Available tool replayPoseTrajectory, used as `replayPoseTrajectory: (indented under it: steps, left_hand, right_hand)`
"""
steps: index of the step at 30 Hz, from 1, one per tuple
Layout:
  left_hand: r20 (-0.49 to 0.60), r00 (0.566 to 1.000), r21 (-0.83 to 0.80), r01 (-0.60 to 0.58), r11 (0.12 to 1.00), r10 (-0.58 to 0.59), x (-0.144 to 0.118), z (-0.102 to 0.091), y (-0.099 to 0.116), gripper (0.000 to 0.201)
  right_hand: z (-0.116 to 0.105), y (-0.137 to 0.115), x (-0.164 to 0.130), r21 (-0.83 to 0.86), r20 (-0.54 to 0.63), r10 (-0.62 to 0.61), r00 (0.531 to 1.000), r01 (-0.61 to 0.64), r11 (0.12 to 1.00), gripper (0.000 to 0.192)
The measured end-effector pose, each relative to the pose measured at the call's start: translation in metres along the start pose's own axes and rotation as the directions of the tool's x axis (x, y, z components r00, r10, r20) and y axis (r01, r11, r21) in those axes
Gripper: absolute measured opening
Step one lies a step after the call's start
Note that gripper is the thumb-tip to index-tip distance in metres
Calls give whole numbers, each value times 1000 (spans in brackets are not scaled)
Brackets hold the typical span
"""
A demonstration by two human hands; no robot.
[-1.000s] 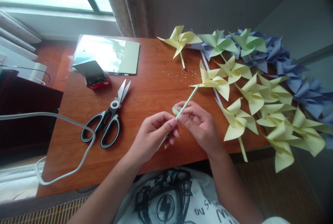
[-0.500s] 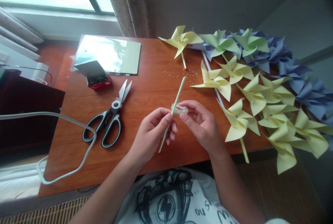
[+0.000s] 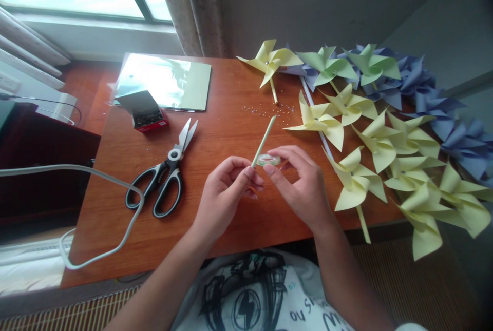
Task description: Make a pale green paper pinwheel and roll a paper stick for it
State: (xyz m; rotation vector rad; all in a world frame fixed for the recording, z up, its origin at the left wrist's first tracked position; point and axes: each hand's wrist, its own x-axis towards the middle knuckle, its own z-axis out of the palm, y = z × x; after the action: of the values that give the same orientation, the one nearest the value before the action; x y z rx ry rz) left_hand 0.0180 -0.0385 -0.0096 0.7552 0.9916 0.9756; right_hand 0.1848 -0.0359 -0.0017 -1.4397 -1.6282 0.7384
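Pinched between the thumb and fingers of my left hand is a thin pale-green paper stick, tilted with its upper end away from me. My right hand grips a small roll of clear tape by its right side. The roll's left edge meets the stick just above my left thumb. Whether a strip of tape sticks to the paper is too small to tell. Right of my hands lies a yellow paper pinwheel on a stick.
Black-handled scissors lie left of my hands, by an open red box of small dark pieces. A glossy sheet pack is behind. Several yellow, green and blue pinwheels crowd the right. A white cable crosses the left edge.
The stick has turned more lengthwise away from me, and its lower end is now hidden behind my left hand. The tape roll has tipped flatter against the stick.
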Motion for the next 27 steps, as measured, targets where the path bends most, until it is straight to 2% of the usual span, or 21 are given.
replayPoseTrajectory:
  steps: [7,13,20,27]
  left_hand:
    - [60,997,-114,62,992,-55,2,-2,-3,15]
    - [36,998,-157,51,986,-46,2,-1,-3,14]
    - [16,1000,-133,15,991,-13,1,-2,-5,14]
    - [-35,999,-33,-16,999,15,-2,1,0,19]
  right_hand:
    - [5,-1,0,-2,-26,2,1000,-2,1000,15]
    - [10,-1,0,46,-40,35,999,-33,998,14]
    - [14,-1,1,38,-26,74,997,-73,997,16]
    - [13,7,3,52,73,109,991,-113,992,25]
